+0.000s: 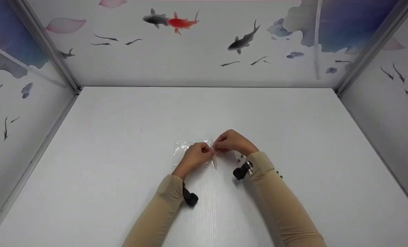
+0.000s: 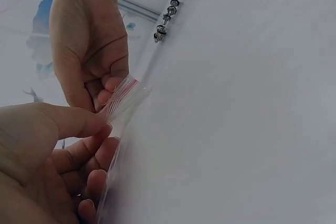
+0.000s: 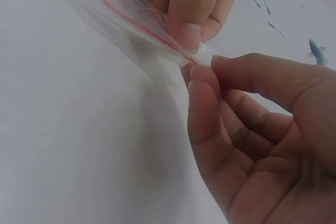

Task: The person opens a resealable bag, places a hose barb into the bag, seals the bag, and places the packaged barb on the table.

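A clear zip bag (image 1: pixel 181 149) with a red line (image 3: pixel 137 23) along its mouth lies between my two hands. My left hand (image 1: pixel 194 157) pinches the bag close to the mouth, between thumb and fingers. From the other side, my right hand (image 1: pixel 237 142) pinches the mouth's edge with thumb and forefinger. Both hands' fingertips are very near each other at the red line, seen close up in the right wrist view. Whether the mouth is parted there I cannot tell. Much of the bag is hidden behind the left hand.
Several small metal fasteners (image 2: pixel 167 18) lie on the white table (image 1: pixel 121 137), around the right wrist in the head view. Printed panels with fish enclose the table at the back (image 1: pixel 204 68) and both sides. Each wrist wears a black camera (image 1: pixel 190 199).
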Action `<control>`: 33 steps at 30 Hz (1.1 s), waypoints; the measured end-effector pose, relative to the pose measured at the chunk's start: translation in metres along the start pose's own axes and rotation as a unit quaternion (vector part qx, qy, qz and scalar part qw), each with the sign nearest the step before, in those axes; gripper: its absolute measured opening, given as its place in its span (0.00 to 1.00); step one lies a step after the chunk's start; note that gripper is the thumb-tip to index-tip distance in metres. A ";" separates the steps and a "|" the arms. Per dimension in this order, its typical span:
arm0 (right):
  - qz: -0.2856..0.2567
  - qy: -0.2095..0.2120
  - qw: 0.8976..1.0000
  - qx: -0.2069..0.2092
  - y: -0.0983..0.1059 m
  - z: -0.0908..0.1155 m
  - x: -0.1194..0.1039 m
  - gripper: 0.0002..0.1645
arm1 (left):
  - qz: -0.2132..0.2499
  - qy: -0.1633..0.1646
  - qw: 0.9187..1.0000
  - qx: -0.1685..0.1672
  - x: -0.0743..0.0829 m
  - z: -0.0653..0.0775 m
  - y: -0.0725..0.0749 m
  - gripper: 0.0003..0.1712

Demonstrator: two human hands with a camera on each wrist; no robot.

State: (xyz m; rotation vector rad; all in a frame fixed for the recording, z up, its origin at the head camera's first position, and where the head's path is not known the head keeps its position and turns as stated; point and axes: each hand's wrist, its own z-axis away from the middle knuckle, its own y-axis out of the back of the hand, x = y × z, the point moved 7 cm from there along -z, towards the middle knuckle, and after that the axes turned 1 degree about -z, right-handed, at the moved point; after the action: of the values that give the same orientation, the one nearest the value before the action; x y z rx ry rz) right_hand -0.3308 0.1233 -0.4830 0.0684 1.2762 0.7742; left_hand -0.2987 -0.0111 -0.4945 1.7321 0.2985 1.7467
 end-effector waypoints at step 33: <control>0.020 -0.015 1.000 0.011 0.000 0.001 0.006 0.13 | 0.053 -0.004 0.999 -0.004 -0.002 0.000 0.004 0.07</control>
State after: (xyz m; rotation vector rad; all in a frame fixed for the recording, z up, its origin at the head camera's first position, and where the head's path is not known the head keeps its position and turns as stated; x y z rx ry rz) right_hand -0.3296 0.1267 -0.4880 0.1238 1.2584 0.7909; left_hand -0.2997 -0.0150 -0.4935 1.7775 0.1988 1.8122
